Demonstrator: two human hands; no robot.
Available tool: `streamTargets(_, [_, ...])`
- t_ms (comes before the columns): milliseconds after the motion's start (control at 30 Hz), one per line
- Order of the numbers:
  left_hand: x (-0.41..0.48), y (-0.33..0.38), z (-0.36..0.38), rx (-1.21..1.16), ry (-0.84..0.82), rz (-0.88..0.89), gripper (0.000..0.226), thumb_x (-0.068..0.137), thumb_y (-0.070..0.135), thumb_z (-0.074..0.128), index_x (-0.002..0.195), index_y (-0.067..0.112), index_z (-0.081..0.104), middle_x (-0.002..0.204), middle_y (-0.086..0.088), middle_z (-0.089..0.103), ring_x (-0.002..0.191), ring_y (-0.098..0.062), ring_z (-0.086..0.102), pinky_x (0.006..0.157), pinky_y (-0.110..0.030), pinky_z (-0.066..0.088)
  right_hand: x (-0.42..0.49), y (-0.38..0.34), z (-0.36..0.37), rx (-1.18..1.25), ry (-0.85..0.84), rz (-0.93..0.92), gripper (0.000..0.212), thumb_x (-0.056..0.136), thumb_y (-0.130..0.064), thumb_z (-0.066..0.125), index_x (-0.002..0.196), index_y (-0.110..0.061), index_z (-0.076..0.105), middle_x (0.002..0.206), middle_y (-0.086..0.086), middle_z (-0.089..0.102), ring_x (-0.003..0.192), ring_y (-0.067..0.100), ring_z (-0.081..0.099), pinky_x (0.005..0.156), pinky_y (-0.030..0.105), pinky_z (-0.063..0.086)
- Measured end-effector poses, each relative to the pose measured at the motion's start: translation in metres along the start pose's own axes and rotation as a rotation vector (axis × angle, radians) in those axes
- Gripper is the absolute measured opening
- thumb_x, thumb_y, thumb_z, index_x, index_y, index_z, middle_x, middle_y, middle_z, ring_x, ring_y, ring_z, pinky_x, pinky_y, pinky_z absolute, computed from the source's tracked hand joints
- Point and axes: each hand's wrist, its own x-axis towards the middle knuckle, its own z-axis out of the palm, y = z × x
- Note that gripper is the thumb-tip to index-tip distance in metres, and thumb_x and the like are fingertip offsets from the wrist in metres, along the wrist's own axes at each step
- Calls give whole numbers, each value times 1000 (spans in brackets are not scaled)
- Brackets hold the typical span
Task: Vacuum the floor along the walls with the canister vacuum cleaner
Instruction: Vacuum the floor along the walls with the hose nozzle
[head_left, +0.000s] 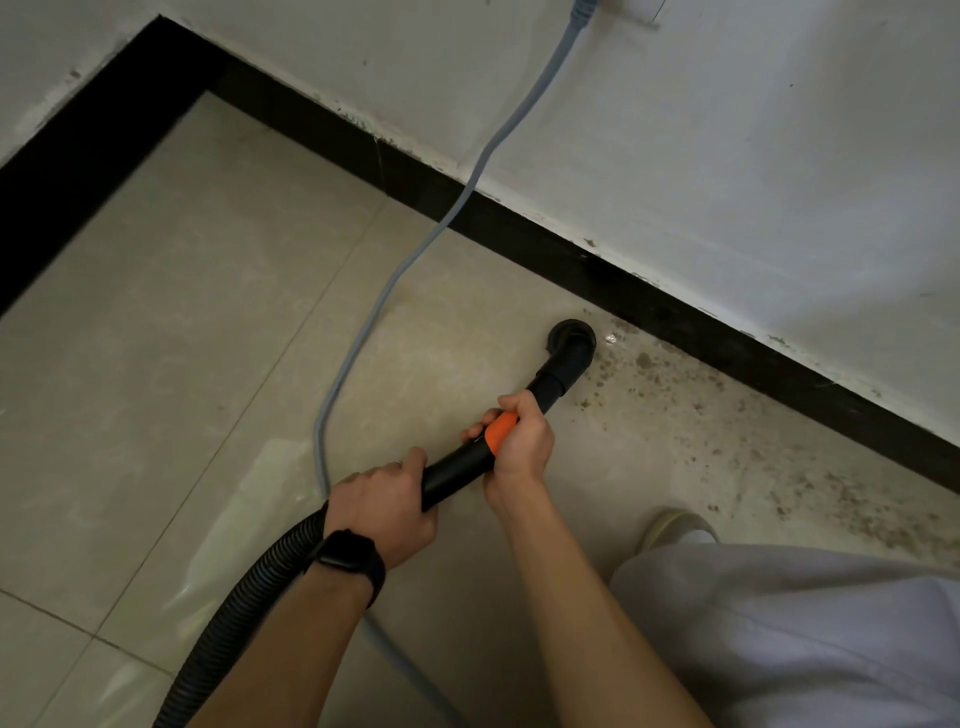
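Here we hold the smooth black vacuum wand (457, 470) in both hands: our left hand (382, 512) wraps around its near end, where the ribbed hose (249, 613) begins, and our right hand (519, 441) curls round the orange collar (500, 431) farther along. The wand's elbow bends down to a round nozzle (571, 338), mouth down on the glossy beige tile floor (182, 312). It sits near the black skirting (675, 306), at the left edge of a gritty brown scatter of dirt (675, 395). A grey cable (363, 322) trails to its left.

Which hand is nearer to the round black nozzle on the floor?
Right. The right hand grips the orange part of the tube, just behind the nozzle; the left hand holds the tube farther back, near the ribbed hose.
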Motion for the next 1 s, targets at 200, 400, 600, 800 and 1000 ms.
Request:
streamTargets(200, [20,24,-4,59,14,59,26,90,37,49,109,23,40,98,3,64,86,-24,65,64,-31,36,16,-24,-7,26,-18,-23,9,83,-8,57,76,-9,51,58,7,51,45,22,48,51,32,47])
streamTargets(400, [32,28,-7,31,24,72,24,89,35,50,106,22,39,97,2,64,85,-25,64,64,-31,35,23,-34,-3,43,-25,-23,12,83,-8,56,73,-10,50,59,7,50,46,21,46,51,31,47])
streamTargets(600, [31,-1,-13,-104,-19,15,24,87,40,53,94,28,33,87,4,64,79,-24,65,60,-30,42,20,-24,24,3,-12,-8,9,82,-6,61,87,-7,53,58,8,51,43,22,48,49,31,48])
streamTargets(800, [25,-37,-26,-4,-88,49,24,86,47,54,97,31,39,91,4,67,85,-22,66,62,-29,38,1,3,38,9,35,16,9,86,-8,64,91,-5,57,61,8,55,47,25,55,53,34,52])
streamTargets(1000, [4,-71,-21,123,-136,107,26,84,52,52,97,33,40,92,5,67,86,-21,67,62,-29,39,-27,43,28,103,92,59,8,86,-6,63,91,-5,56,66,11,57,50,27,59,60,39,55])
